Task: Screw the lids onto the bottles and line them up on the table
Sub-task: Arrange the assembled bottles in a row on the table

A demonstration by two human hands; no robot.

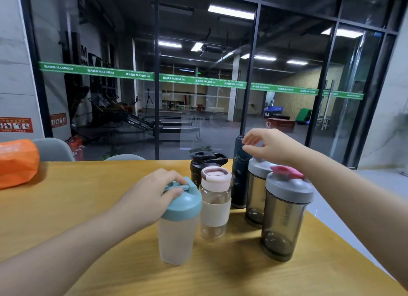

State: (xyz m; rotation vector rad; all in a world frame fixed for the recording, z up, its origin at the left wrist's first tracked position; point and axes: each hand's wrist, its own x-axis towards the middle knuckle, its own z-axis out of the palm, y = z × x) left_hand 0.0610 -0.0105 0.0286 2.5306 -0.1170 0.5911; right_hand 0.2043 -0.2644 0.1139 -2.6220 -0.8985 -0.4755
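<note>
Left hand (152, 192) gripped teal lid (184, 202) from above, fingers curled round it. Right hand (268, 146) above dark flask (239, 174), fingers loosely curled, grasp indeterminable.

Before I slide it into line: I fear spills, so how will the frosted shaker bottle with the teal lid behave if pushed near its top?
The frosted shaker bottle with the teal lid looks empty, so probably light. Tall and narrow-based, it may tip rather than slide on the wooden table.
</note>
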